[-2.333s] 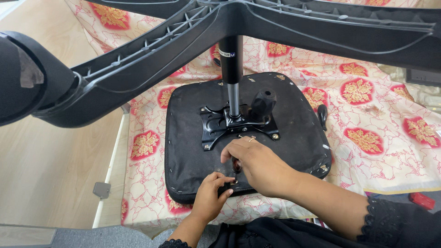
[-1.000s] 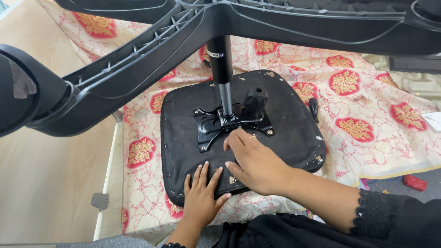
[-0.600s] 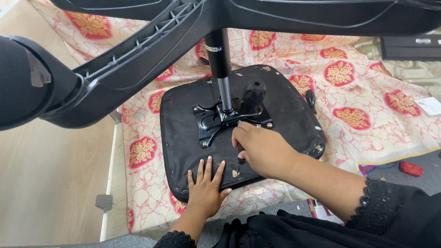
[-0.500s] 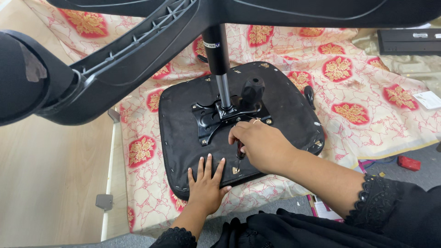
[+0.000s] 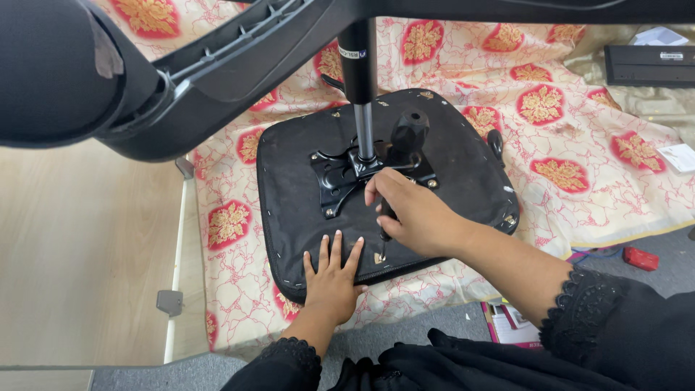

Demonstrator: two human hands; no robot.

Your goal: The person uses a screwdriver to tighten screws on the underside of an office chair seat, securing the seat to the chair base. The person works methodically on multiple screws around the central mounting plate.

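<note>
A cloth (image 5: 594,137) of cream ground with red and gold flower patches covered the bench, hanging over its near edge in folds. On the cloth, around the middle of the bench, lay an upturned black chair seat (image 5: 289,195), its underside facing up. Toward the far right corner a flat black box (image 5: 648,65) rested on the cloth, with a sheet of white paper (image 5: 657,35) just behind it. A small white card (image 5: 679,156) lay near the right edge. At the left the cloth ended at the bench's pale rim (image 5: 176,289), where a grey bracket (image 5: 169,301) was fixed.
</note>
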